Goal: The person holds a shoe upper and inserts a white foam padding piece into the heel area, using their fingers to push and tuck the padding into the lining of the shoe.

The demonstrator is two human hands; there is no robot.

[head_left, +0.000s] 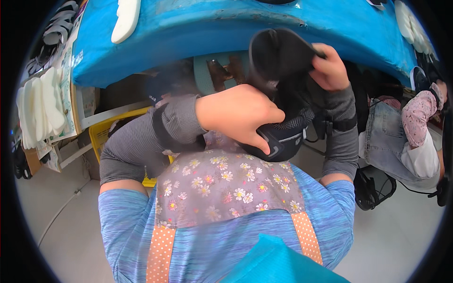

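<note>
A black shoe with ribbed knit fabric and thin light trim is held in front of my chest, against the flowered apron. My left hand is closed on it, thumb pressed on its near side and the other fingers mostly hidden. Above the shoe rises a dark, smooth, flared piece; whether it is joined to the shoe, I cannot tell. My right hand pinches the right edge of this flared piece between thumb and fingers.
A blue-covered table curves across the front, with a white insole on it. More white insoles hang at the left, above a yellow crate. At right sits another person, near a shoe.
</note>
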